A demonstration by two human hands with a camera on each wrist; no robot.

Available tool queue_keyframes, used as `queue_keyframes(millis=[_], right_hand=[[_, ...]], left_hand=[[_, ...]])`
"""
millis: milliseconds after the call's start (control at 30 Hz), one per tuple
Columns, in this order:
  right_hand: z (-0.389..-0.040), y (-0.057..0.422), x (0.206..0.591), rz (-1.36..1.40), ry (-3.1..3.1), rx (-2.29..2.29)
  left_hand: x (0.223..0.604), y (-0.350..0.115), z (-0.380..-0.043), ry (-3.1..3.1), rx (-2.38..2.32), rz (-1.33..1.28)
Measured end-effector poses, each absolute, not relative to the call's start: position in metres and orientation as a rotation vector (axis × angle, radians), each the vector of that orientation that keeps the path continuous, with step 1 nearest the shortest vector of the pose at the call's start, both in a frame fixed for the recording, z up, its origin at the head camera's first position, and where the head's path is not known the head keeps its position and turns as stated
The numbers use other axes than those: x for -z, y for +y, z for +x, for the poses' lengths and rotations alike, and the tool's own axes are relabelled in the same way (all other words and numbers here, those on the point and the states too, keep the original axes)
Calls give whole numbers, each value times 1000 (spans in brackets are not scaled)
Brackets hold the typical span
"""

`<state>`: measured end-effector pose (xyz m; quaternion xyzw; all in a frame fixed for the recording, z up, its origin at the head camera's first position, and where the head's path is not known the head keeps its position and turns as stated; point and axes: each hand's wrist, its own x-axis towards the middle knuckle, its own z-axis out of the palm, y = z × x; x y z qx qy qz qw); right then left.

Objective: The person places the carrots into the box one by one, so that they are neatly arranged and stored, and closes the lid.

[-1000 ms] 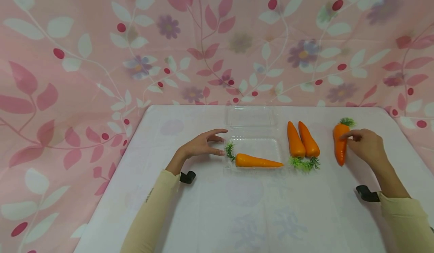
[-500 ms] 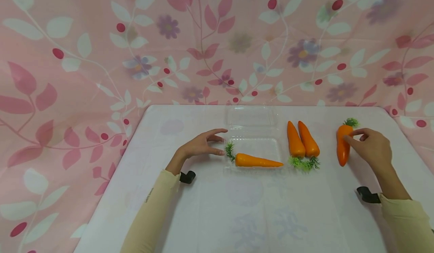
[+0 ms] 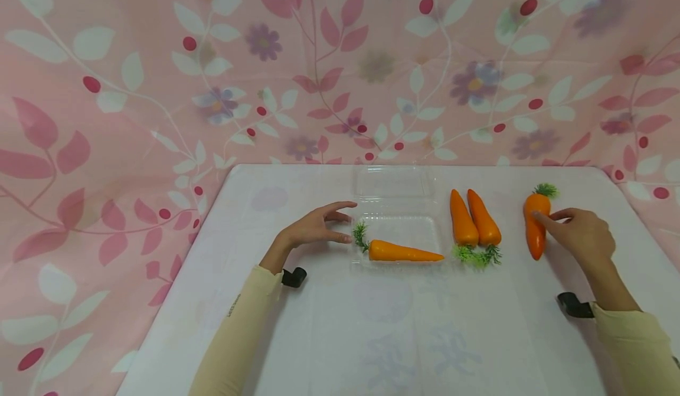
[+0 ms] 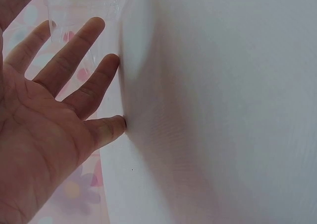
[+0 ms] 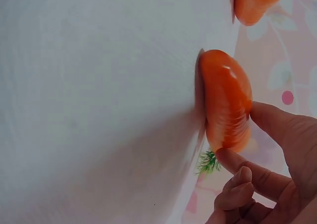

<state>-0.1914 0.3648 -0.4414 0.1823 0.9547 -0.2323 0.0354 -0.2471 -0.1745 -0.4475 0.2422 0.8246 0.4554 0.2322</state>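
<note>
My right hand [image 3: 581,234] pinches an orange carrot [image 3: 535,236] with a green leafy top at the right of the table, thumb on one side and index finger on the other. In the right wrist view this curved carrot [image 5: 228,92] lies between thumb and index fingertips, while the other fingers are curled. My left hand [image 3: 316,228], fingers spread, is beside the left edge of a clear plastic clamshell box [image 3: 404,229]. Inside that box a single carrot [image 3: 398,251] lies crosswise, its leaves pointing left. The left wrist view shows the left hand [image 4: 44,130] holding nothing.
Two more carrots [image 3: 462,225] lie side by side between the box and my right hand, leaves toward me. The box's lid [image 3: 392,182] is folded back behind its base. A white cloth covers the table [image 3: 319,337]; a floral curtain [image 3: 340,65] hangs behind.
The carrot at my right hand shifted slightly right, then back left, with the hand moving along. My left hand, the box and the other carrots stay put.
</note>
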Motion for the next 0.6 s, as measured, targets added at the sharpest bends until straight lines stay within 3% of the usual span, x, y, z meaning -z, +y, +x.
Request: queue_keyframes(millis=[600], right_hand=[[-199,359,447,481,2874,762]], left_hand=[[445,-174,-246,2259,-1251,651]])
